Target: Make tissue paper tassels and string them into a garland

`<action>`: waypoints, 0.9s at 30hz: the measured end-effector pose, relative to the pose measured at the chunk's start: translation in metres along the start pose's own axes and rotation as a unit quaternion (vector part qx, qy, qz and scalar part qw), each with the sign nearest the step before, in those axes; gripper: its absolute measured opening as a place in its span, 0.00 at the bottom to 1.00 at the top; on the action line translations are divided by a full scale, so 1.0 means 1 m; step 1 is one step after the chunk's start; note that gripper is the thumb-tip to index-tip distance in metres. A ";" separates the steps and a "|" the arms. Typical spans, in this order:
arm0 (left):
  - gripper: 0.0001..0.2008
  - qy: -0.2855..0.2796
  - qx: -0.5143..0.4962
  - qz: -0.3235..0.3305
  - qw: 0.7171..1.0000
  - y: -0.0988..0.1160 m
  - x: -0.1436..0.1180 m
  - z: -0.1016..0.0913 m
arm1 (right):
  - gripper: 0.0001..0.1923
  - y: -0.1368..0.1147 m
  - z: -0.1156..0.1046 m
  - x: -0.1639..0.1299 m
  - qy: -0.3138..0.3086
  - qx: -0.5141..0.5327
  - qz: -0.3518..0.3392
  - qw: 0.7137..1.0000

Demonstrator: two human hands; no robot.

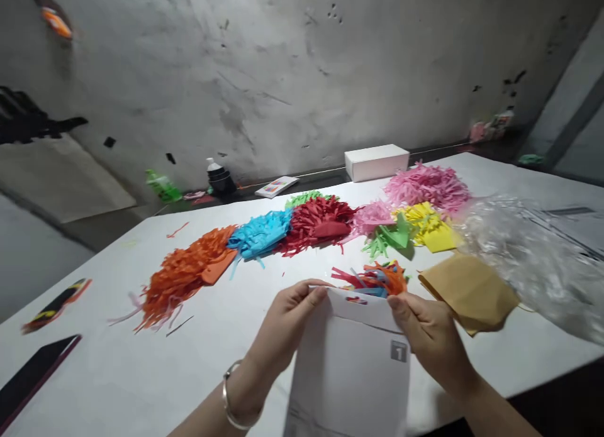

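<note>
A white flat packet (352, 368) with a hang hole and a printed "1" in a grey square stands tilted in front of me. My left hand (287, 320) pinches its upper left corner, thumb on the near face. At the upper right corner, my right hand (431, 336) grips it the same way. Just beyond the top edge lies a bundle of mixed-colour paper strips (384, 276), partly hidden by the packet. Right of it is a folded brown paper piece (472, 292). Farther back lie bundles of cut paper: orange (189, 270), blue (264, 229), red (323, 223) and yellow (427, 223).
Pink paper strips (427, 185) and a white box (377, 162) stand at the back. Crumpled clear plastic (528, 254) covers the right side. At left lie a phone-like dark slab (35, 374) and a black-yellow cutter-like tool (56, 305). A green bottle (163, 187) is by the wall.
</note>
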State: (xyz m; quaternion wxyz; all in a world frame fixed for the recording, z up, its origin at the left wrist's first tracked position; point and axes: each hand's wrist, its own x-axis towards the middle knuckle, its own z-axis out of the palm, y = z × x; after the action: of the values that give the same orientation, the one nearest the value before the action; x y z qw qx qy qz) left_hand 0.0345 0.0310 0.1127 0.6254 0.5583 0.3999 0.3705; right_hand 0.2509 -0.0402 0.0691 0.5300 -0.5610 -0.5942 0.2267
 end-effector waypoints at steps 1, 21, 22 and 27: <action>0.17 -0.015 0.011 0.000 1.000 0.006 0.009 0.003 | 0.29 0.000 0.001 -0.001 0.005 0.014 0.015 1.000; 0.27 -0.288 0.630 0.052 0.719 -0.041 0.174 0.180 | 0.19 0.167 -0.110 -0.063 0.105 -0.467 -0.085 0.874; 0.25 -0.291 0.639 0.048 0.711 -0.047 0.175 0.184 | 0.19 0.161 -0.103 -0.063 0.109 -0.467 -0.086 0.873; 0.07 -0.339 0.640 0.049 0.688 -0.050 0.192 0.183 | 0.15 0.144 -0.098 -0.055 0.118 -0.393 -0.129 0.903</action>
State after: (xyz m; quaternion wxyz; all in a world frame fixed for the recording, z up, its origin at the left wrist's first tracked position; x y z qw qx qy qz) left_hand 0.2807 0.1266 0.0572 0.1903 0.9295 0.2729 -0.1590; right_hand 0.3881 -0.0838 -0.0429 0.3572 -0.6652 -0.6350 -0.1635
